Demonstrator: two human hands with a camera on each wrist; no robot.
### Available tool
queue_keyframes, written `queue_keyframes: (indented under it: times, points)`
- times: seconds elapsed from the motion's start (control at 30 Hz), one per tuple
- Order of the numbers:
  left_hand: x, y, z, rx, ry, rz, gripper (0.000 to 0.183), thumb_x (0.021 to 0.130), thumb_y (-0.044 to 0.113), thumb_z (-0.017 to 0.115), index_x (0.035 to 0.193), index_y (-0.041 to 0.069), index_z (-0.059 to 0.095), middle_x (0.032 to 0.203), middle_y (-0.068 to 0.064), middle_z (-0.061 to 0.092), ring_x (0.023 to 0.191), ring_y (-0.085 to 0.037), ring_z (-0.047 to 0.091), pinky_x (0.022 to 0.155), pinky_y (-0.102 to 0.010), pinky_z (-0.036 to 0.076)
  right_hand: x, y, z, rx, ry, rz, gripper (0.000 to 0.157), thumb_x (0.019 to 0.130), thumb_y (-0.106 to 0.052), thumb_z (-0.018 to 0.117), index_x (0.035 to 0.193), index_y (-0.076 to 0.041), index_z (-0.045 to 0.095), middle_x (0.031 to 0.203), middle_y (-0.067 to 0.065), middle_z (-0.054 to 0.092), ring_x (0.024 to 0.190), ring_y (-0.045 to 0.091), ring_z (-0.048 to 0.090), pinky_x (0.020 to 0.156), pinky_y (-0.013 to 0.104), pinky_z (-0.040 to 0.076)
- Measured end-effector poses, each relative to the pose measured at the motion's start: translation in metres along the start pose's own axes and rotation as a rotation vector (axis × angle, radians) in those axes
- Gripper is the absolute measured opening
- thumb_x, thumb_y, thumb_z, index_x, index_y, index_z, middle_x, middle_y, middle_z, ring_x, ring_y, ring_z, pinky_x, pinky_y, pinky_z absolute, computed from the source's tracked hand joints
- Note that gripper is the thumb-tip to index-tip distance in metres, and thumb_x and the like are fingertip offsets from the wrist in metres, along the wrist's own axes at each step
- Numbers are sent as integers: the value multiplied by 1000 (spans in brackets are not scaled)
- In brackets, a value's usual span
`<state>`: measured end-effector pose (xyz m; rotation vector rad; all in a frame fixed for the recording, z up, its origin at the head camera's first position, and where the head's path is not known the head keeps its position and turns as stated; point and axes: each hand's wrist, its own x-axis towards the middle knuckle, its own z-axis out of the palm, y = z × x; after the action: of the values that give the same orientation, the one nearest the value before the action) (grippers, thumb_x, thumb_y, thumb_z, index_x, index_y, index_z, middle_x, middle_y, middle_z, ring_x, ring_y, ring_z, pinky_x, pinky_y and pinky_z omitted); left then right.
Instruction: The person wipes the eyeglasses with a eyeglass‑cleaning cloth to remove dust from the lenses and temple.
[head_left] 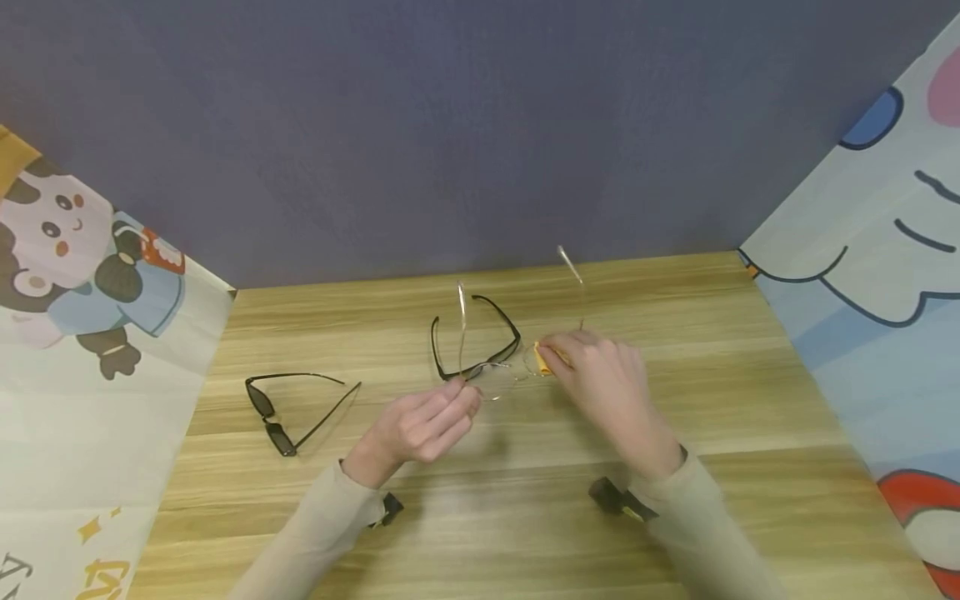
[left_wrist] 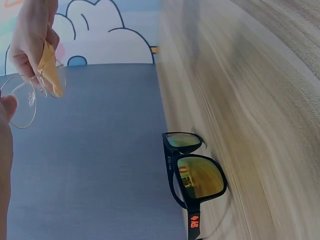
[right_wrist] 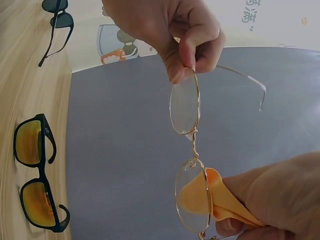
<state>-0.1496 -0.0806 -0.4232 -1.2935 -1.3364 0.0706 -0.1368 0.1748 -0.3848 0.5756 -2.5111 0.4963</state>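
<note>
A pair of thin gold-rimmed eyeglasses (right_wrist: 198, 107) is held up above the table, temples unfolded and pointing away toward the back panel. My left hand (head_left: 423, 423) pinches the rim at the left lens between thumb and fingers. In my right hand (head_left: 607, 383) is an orange cleaning cloth (right_wrist: 225, 200), folded over the fingers and gripped against the right lens. Through that lens the right wrist view shows cloth behind the glass. Part of the right rim is hidden by the hand in the head view.
Black sunglasses (head_left: 279, 437) lie unfolded at the left of the wooden table (head_left: 720, 375). A second black pair (left_wrist: 200, 180), with yellow-orange mirrored lenses, lies behind the held eyeglasses. A dark panel (head_left: 450, 142) closes the back; printed cartoon panels stand at both sides.
</note>
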Motion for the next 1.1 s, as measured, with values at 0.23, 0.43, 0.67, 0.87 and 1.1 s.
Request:
queue_keyframes:
  times: [0.23, 0.43, 0.67, 0.87, 1.1]
  points:
    - [2, 1, 0, 6, -15, -9, 22, 92, -4, 69, 73, 6, 63, 82, -8, 75, 71, -14, 70, 69, -17, 61, -7, -3, -3, 24, -6, 12, 13, 88, -20, 82, 95, -9, 80, 85, 10, 79, 41, 8, 39, 34, 20, 23]
    - [4, 2, -2, 11, -38, -28, 15, 92, -7, 68, 83, 5, 69, 85, -9, 75, 73, -15, 70, 72, -18, 62, -8, -5, -1, 143, -63, 36, 11, 90, -20, 81, 96, -10, 80, 91, 8, 80, 54, 16, 64, 38, 21, 38]
    - [5, 2, -3, 22, -39, -29, 15, 93, -7, 67, 84, 5, 70, 85, -9, 75, 74, -15, 71, 72, -18, 62, -4, -4, -1, 115, -48, 43, 11, 90, -18, 80, 97, -9, 79, 91, 9, 79, 48, 13, 55, 36, 22, 35]
    - [5, 2, -3, 34, -45, -39, 13, 93, -7, 68, 86, 4, 70, 86, -9, 75, 74, -14, 70, 73, -17, 62, -5, -4, 0, -53, -2, 55, 13, 90, -19, 80, 96, -7, 79, 84, 10, 78, 38, 9, 38, 32, 22, 25]
    - [5, 3, -1, 32, -49, -62, 13, 94, -5, 67, 86, 5, 70, 86, -9, 75, 74, -15, 70, 72, -17, 62, -7, -9, 5, -12, 31, 45, 13, 89, -20, 81, 95, -9, 79, 88, 9, 79, 41, 14, 53, 32, 21, 27]
